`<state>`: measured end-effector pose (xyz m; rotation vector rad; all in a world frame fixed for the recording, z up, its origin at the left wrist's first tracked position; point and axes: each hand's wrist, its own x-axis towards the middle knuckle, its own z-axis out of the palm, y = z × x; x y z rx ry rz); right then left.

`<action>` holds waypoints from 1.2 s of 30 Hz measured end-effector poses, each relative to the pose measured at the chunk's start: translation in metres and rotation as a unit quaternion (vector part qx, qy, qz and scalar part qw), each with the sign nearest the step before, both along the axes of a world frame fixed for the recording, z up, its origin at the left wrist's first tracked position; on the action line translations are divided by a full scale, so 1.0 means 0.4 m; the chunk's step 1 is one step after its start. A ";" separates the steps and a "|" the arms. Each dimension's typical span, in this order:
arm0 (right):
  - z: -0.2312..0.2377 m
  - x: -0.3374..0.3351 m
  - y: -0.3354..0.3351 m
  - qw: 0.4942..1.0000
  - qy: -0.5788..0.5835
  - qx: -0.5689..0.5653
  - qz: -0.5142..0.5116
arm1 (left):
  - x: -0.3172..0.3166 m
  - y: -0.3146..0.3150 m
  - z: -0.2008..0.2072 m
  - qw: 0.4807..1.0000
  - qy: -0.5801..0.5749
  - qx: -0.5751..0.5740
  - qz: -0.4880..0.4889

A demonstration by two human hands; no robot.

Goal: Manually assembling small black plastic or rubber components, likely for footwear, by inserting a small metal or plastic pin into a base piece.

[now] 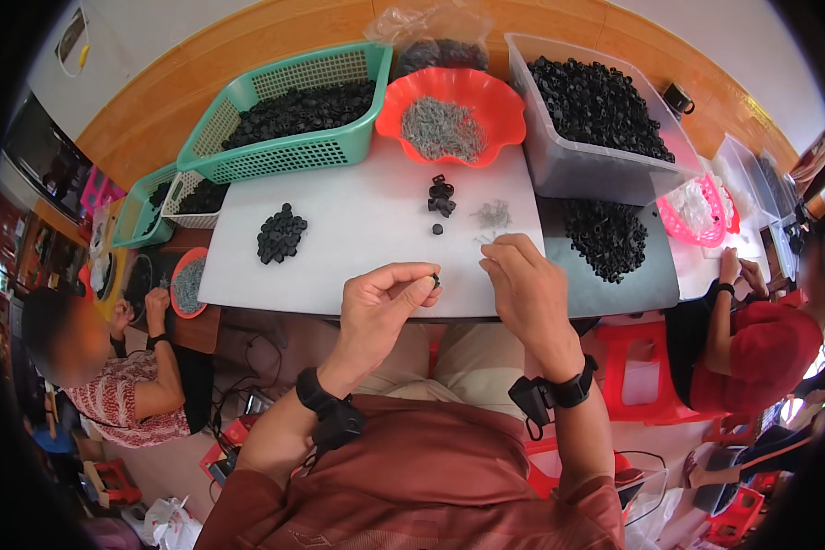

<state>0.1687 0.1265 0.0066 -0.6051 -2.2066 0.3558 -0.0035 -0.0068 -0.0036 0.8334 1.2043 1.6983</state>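
My left hand (373,307) pinches a small black plastic part (435,280) between thumb and forefinger over the near edge of the white board (357,220). My right hand (530,289) is to its right, thumb and fingertips together; whatever they may hold is hidden. Just beyond those fingertips lie a few loose silver nails or screws, beside a small pile of the same metal pieces (494,214). Farther off, a short cluster of black parts (441,194) sits with a single black piece (437,229) nearer me. A heap of black caps (282,234) rests on the left.
Along the back stand a green basket (289,151) of black parts, a red scalloped bowl (504,119) of metal pieces and a clear bin (582,170) of black parts. More black rings (607,240) are heaped at right. People work at both sides.
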 end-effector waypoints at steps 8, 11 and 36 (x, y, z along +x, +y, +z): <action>0.018 -0.055 0.055 0.979 -0.190 0.069 -0.036 | -0.013 -0.010 -0.003 0.999 0.050 -0.006 0.013; 0.041 -0.067 0.055 0.971 -0.226 0.075 -0.014 | -0.016 -0.013 0.004 0.999 0.051 -0.007 0.007; 0.016 -0.036 0.017 0.982 -0.185 0.017 0.039 | -0.054 -0.012 0.001 0.985 0.168 -0.023 0.019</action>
